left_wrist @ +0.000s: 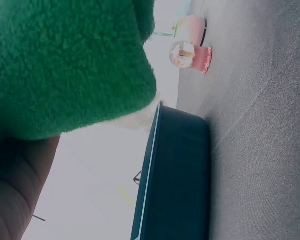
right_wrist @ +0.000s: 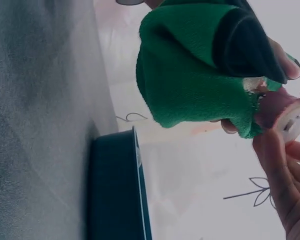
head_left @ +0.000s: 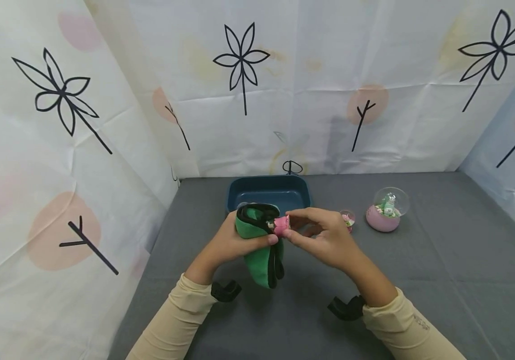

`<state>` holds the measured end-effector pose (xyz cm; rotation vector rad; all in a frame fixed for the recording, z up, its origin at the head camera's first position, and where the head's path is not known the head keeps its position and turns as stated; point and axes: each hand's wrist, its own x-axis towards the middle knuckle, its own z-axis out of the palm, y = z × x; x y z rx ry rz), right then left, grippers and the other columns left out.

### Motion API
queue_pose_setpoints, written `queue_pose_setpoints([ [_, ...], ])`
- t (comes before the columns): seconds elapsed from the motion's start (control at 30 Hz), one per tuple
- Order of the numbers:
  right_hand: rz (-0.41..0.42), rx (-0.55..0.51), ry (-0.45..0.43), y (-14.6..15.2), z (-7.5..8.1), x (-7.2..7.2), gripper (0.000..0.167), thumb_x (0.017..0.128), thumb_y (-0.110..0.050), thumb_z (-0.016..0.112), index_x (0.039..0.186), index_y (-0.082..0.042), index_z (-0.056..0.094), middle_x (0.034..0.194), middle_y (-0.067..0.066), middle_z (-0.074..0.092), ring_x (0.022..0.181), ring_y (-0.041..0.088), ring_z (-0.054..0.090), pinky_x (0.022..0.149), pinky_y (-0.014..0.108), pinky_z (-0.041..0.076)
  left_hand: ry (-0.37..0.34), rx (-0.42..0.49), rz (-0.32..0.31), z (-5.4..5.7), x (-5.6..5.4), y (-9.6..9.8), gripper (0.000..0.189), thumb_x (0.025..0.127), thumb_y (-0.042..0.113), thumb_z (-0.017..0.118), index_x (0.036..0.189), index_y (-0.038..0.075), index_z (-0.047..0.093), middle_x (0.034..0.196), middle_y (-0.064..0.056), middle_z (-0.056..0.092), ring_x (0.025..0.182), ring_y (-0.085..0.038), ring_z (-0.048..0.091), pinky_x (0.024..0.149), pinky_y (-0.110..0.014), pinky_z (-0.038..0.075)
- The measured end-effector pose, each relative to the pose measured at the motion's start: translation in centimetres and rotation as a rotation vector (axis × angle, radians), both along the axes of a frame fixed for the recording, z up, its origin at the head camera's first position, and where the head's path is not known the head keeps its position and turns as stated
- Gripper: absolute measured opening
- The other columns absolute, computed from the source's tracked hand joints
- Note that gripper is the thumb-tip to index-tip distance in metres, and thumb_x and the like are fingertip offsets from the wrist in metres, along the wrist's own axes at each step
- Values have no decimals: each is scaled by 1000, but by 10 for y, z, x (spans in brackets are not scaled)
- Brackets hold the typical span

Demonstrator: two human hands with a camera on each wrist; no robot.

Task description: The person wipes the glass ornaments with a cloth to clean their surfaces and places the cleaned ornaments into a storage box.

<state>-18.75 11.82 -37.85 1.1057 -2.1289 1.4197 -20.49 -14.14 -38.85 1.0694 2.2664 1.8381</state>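
Note:
In the head view my left hand (head_left: pixel 235 240) grips a folded green cloth (head_left: pixel 257 260) with black edging. My right hand (head_left: pixel 325 235) pinches the pink base of a small snow globe (head_left: pixel 281 226) between thumb and fingers. The globe lies on its side, its dome end turned into the cloth and mostly hidden. Its round pale underside faces the right palm in the right wrist view, where the cloth (right_wrist: pixel 190 70) hangs against the globe (right_wrist: pixel 285 115). The left wrist view shows mainly the fuzzy cloth (left_wrist: pixel 65 65) above part of the left hand (left_wrist: pixel 15 185).
A dark blue tray (head_left: pixel 268 181) stands behind the hands, something clear partly visible at its front. To the right on the grey tabletop (head_left: pixel 442 280) are a small pink snow globe (head_left: pixel 348 220) and a larger one (head_left: pixel 383 220) with a green figure. Patterned white curtains (head_left: pixel 320 60) enclose the table.

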Motion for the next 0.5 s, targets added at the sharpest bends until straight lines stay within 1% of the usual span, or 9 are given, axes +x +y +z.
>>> queue_pose_setpoints([
  [0.07,-8,1,-31,1,0,0,40,83,0,88,121,-6,76,107,7,80,92,17,78,68,29,65,11,3,5,0,0,0,38,91,30,87,123,19,70,108,-4,75,96,-24,74,83,-40,65],
  [0.13,-1,7,-16,1,0,-1,46,81,0,90,123,-7,75,115,8,78,98,18,76,71,30,66,19,3,12,-1,-1,0,35,91,27,87,121,20,71,106,-3,75,95,-24,75,82,-40,65],
  [0.23,19,32,61,3,1,-2,58,74,1,93,128,-7,73,129,12,72,112,22,72,78,32,66,5,13,19,-2,-1,0,29,93,24,85,118,18,72,102,-4,76,91,-24,75,79,-41,65],
  [0.3,34,57,115,3,2,-3,63,72,3,94,130,-7,72,134,15,68,119,21,68,82,33,66,-14,22,26,-2,0,0,27,93,23,85,116,16,73,101,-5,77,89,-24,76,77,-41,65],
  [0.4,51,75,179,3,4,-3,62,72,7,92,130,-4,72,131,15,69,118,22,68,84,32,65,-33,35,33,-3,0,-1,29,93,22,84,119,14,73,101,-7,77,88,-24,76,77,-40,65],
  [0.5,53,78,215,3,5,-4,58,73,9,91,127,-2,72,123,14,71,110,24,70,83,29,65,-36,42,22,-3,-1,-1,31,94,21,83,121,11,72,101,-8,77,87,-23,76,78,-39,65],
])
